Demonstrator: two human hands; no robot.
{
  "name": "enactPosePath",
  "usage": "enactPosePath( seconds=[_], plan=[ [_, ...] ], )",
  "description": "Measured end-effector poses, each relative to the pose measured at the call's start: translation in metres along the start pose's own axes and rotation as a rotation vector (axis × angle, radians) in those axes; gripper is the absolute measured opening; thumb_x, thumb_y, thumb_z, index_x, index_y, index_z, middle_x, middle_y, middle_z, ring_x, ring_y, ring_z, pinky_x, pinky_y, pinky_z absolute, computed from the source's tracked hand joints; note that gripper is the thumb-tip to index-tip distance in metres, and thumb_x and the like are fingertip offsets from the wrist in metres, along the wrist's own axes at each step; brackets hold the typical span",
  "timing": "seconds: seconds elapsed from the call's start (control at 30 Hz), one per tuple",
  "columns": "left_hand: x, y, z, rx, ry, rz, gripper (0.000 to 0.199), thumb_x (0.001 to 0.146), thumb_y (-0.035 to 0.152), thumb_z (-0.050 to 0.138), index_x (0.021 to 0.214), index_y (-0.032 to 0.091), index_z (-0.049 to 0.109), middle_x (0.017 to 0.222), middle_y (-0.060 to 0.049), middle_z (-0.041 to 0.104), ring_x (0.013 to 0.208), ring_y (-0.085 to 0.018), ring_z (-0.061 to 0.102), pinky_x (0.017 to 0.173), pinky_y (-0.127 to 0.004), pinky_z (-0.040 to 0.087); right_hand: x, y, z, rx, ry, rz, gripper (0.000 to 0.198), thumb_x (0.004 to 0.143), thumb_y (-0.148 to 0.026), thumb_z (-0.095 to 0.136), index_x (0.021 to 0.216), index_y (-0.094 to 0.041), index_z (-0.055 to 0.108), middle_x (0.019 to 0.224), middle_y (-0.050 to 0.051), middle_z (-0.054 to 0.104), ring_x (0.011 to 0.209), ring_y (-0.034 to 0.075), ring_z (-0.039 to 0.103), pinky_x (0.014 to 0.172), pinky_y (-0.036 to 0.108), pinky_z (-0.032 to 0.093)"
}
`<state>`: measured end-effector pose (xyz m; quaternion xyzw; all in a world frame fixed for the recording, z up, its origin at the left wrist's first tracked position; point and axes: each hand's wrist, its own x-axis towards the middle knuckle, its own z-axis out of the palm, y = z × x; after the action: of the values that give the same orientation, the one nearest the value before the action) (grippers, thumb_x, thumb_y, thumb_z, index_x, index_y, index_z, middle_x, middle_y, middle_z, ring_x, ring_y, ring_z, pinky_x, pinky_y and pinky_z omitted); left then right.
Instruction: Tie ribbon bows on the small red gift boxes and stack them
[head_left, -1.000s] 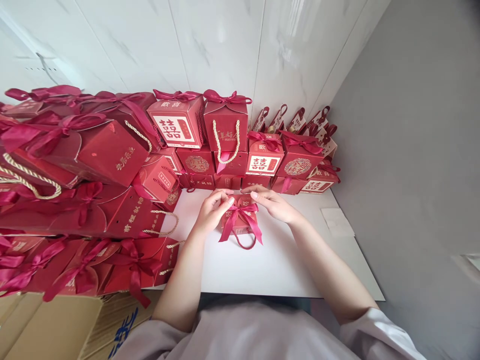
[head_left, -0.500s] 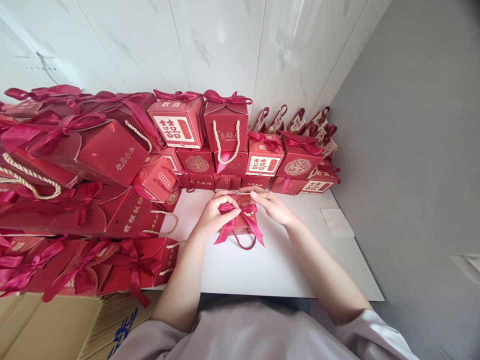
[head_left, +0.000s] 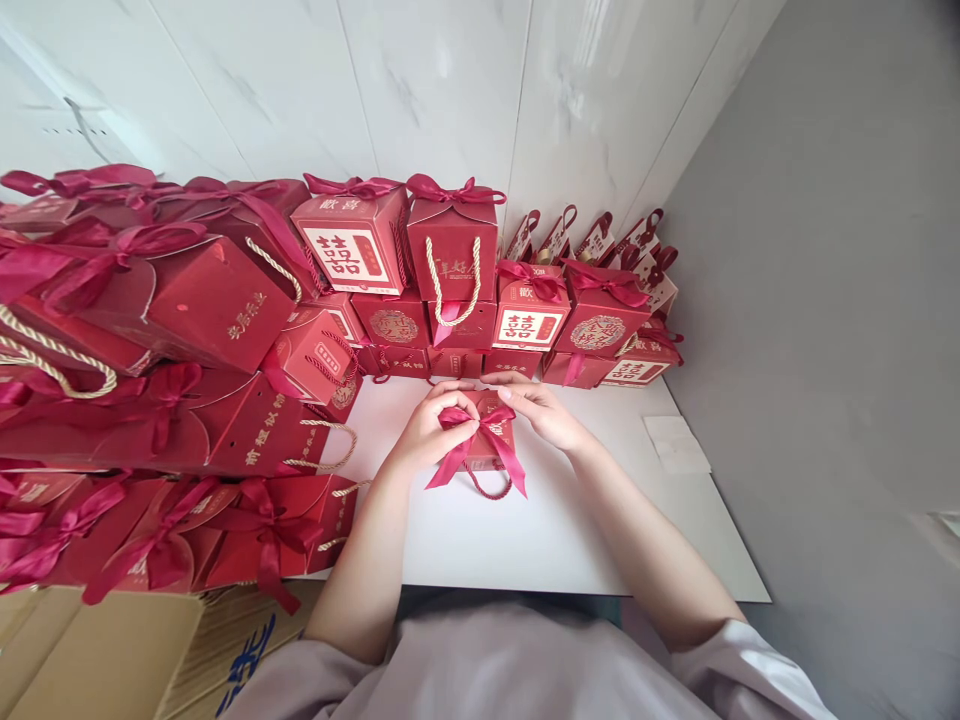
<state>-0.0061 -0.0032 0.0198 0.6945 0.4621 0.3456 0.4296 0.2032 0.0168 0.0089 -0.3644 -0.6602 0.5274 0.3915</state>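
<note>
A small red gift box (head_left: pixel 482 456) with gold lettering lies on the white table in front of me. Across its top is a dark pink ribbon bow (head_left: pixel 497 421), its two tails hanging over the near side. My left hand (head_left: pixel 437 424) is closed, thumb and forefinger pinching the bow close to its knot. Around the far right corner of the box curves my right hand (head_left: pixel 546 410); its fingers reach out straight, with the thumb apart from them near the bow's right loop. A dark red cord handle (head_left: pixel 489 490) loops out toward me.
Stacked red gift boxes (head_left: pixel 232 310) with bows and rope handles fill the left side. More boxes (head_left: pixel 529 310) line the wall behind. A white paper (head_left: pixel 676 444) lies at the right of the table (head_left: pixel 570 540). An open cardboard carton (head_left: pixel 97 655) stands at lower left; a grey wall (head_left: pixel 817 350) rises at right.
Almost nothing differs. The bow and its tails have shifted very slightly under my left fingers, and the view has moved a little; both hands keep their places.
</note>
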Motion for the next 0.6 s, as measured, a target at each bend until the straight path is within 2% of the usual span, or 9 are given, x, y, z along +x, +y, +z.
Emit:
enactPosePath(
  seconds=[0.17,0.6],
  plan=[
    [-0.0007,0.0010,0.0018,0.003,0.023,-0.008,0.005,0.080,0.020,0.061,0.078,0.023,0.063,0.124,-0.006,0.056,0.131,-0.026,0.047,0.112,-0.044,0.036,-0.0029,-0.0025,0.0031,-0.027,-0.036,-0.042,0.030,0.089,-0.046,0.063,0.074,-0.021,0.068,0.131,0.006,0.057,0.125,0.024,0.052,0.108,0.040,0.035],
    [0.0000,0.0024,0.0031,0.030,0.045,0.021,0.004,0.078,0.019,0.061,0.077,0.023,0.064,0.125,-0.006,0.055,0.130,-0.027,0.047,0.110,-0.043,0.037,-0.0042,-0.0002,-0.0020,-0.045,0.025,-0.051,0.031,0.089,-0.044,0.063,0.069,-0.021,0.063,0.134,0.006,0.056,0.129,0.023,0.048,0.110,0.042,0.031]
  ],
)
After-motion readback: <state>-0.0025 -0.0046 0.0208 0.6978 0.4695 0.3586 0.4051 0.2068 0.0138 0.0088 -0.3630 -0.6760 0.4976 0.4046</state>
